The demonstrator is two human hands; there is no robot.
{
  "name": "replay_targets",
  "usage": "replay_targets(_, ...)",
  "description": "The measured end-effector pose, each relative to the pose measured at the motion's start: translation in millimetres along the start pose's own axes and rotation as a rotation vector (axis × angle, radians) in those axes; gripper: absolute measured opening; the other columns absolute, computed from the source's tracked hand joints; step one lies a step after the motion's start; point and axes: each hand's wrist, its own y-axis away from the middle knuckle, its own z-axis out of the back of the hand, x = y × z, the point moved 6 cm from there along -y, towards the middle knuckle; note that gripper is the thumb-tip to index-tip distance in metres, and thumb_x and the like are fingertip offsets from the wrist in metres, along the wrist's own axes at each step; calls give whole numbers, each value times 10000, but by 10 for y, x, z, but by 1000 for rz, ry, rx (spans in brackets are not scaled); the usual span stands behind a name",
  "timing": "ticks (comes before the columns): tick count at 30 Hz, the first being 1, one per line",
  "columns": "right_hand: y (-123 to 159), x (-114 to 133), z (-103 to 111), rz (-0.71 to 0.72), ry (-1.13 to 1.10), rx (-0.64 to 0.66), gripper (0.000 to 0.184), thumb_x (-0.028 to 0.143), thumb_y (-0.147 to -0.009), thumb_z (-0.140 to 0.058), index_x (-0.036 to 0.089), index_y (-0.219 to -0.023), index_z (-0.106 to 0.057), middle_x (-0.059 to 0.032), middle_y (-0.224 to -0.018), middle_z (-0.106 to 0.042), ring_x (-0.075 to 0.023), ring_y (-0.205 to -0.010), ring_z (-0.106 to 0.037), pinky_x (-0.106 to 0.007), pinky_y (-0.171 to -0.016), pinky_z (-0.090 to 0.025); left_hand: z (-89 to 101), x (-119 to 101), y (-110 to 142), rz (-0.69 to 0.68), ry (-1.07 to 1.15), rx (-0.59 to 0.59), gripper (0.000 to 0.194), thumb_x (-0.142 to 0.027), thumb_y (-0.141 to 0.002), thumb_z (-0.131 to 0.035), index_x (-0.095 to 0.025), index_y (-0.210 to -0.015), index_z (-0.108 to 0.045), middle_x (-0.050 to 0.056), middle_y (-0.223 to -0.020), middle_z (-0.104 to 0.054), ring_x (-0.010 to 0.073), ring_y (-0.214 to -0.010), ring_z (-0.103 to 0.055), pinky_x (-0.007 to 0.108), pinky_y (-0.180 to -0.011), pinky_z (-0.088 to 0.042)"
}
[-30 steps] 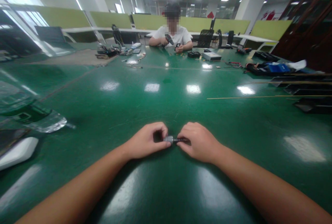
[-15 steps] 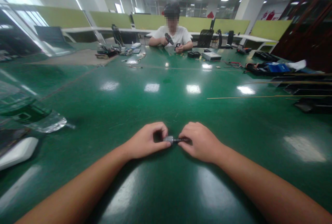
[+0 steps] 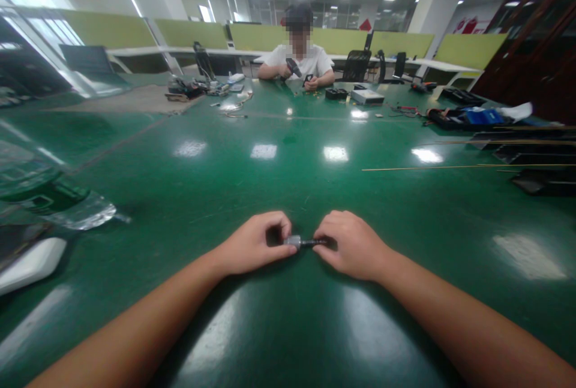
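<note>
Both my hands rest on the green table (image 3: 288, 154) near its front edge, facing each other. My left hand (image 3: 254, 243) is curled shut on the grey metal end of a small cylindrical part (image 3: 294, 241). A thin dark shaft (image 3: 311, 243) sticks out of that part to the right, and my right hand (image 3: 353, 245) pinches its far end. The part lies just above the tabletop between my fingertips. Most of what sits inside each fist is hidden.
A clear plastic bottle (image 3: 49, 193) lies at the left, with a white object (image 3: 29, 263) below it. Thin rods (image 3: 468, 167) and dark trays (image 3: 540, 181) lie at the right. Across the table a person in a white shirt (image 3: 299, 61) handles a dark tool among scattered parts.
My right hand has slid slightly to the right, so a little more of the dark shaft shows between my hands. My left hand stays put.
</note>
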Motion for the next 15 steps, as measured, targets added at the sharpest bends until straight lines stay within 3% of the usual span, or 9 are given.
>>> replay_targets(15, 28, -51, 40, -38, 17, 20, 53, 238, -855, -707, 198, -886, -721, -35, -868, -707, -194, -858, -601, -341, -787, -418, -9, 16, 0, 7, 9, 9, 216, -322, -836, -723, -166, -798, -579, 19, -848, -623, 168, -794, -576, 278, -749, -474)
